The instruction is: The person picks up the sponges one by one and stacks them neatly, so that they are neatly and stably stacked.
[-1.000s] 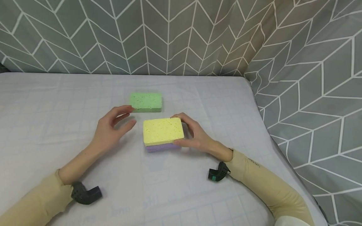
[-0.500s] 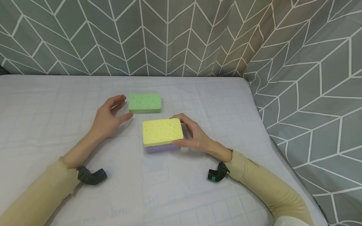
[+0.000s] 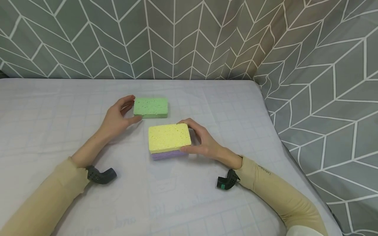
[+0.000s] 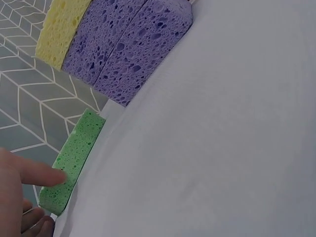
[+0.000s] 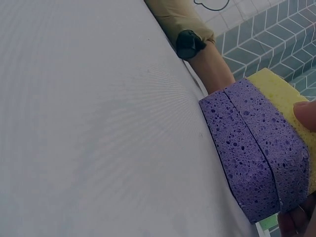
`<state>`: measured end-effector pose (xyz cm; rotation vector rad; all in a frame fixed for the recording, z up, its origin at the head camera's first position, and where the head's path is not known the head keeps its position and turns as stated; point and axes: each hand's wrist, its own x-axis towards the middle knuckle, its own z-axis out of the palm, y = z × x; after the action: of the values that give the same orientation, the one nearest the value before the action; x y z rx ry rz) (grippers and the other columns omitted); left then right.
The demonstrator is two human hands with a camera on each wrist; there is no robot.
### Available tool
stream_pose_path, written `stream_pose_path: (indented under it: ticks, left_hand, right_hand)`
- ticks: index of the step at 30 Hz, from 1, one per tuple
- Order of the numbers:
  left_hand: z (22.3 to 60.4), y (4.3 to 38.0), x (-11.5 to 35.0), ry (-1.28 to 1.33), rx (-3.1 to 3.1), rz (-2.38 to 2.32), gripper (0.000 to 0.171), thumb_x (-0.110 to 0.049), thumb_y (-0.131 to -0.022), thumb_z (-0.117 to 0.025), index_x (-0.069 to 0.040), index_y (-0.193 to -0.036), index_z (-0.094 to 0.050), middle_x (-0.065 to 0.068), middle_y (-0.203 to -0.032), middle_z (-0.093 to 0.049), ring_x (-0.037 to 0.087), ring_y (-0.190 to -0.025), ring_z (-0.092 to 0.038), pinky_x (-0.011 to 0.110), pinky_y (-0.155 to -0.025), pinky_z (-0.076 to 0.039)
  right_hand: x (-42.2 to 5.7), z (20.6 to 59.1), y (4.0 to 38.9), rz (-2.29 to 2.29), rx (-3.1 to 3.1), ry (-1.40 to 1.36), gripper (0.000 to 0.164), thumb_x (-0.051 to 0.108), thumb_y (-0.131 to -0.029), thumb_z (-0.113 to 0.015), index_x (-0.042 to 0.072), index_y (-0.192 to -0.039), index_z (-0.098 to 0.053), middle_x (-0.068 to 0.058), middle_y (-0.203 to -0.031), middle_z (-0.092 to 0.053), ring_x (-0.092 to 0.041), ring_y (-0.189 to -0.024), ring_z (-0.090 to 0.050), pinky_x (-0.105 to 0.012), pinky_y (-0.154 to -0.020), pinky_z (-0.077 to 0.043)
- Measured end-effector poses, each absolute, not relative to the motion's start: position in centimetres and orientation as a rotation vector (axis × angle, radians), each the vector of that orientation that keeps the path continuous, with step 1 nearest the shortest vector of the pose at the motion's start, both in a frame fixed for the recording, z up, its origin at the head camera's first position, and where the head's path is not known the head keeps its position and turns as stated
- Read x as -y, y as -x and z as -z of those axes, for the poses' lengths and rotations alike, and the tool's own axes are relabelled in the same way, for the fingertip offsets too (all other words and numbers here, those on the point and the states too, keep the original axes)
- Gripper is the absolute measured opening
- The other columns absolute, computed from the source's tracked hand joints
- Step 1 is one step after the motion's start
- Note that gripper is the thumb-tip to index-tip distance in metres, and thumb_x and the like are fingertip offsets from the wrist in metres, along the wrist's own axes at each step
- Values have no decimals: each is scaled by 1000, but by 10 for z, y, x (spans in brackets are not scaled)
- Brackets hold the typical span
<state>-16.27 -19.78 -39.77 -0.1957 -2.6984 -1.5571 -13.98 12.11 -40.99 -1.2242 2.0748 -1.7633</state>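
Note:
A green sponge (image 3: 151, 107) lies flat on the table. My left hand (image 3: 115, 118) is spread around its left end, thumb at the front face and fingertips by the back left corner. In the left wrist view the thumb (image 4: 47, 174) overlaps the green sponge. Nearer to me stands a stack: a yellow sponge (image 3: 169, 137) on top of two purple sponges (image 5: 242, 153), their edges lined up. My right hand (image 3: 203, 141) grips the stack's right end, thumb on the yellow sponge's front and fingers behind, partly hidden.
A white patterned cloth covers the table (image 3: 165, 196), its right edge (image 3: 283, 147) beyond the right arm. Grey curtains (image 3: 189, 39) with white zigzag lines hang behind and to the right. Dark wrist cameras (image 3: 101, 175) stick out from both sleeves.
My left hand has moved forward, then right, bringing its thumb and fingers around the green sponge's left end. My right hand and the stack have stayed in place.

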Motion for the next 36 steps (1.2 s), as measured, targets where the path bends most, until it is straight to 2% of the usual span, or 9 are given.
stream_pose_path:
  ticks: [5, 10, 25, 36]
  left_hand:
    - [398, 163, 198, 210, 2757, 1480, 79, -11, -90, -72, -4, -156, -27, 19, -157, -36, 35, -146, -35, 40, -125, -33]
    - [400, 162, 199, 211, 2743, 1471, 76, -11, -91, -71, -3, -155, -30, 19, -155, -39, 35, -144, -38, 41, -124, -34]
    - [403, 158, 196, 214, 2664, 1524, 79, -14, -85, -79, -2, -150, -37, 20, -147, -48, 35, -137, -48, 37, -121, -39]
    - [405, 155, 196, 242, 2572, 1584, 76, -11, -82, -82, -6, -148, -43, 14, -145, -50, 32, -132, -53, 28, -116, -44]
  right_hand:
    - [-120, 409, 141, 1769, -2075, 1221, 61, 26, -79, -79, 1, -129, -54, -13, -126, -58, -24, -120, -50, -42, -115, -37]
    - [-120, 409, 141, 1770, -2074, 1214, 60, 22, -77, -79, 1, -128, -55, -12, -125, -59, -24, -119, -50, -41, -115, -37]
    - [-122, 410, 140, 1763, -2088, 1212, 62, 21, -77, -78, 1, -130, -55, -12, -126, -58, -24, -120, -49, -42, -115, -37]
    - [-121, 411, 140, 1770, -2085, 1194, 61, 19, -76, -78, 2, -131, -55, -11, -126, -58, -24, -120, -50, -42, -115, -37]
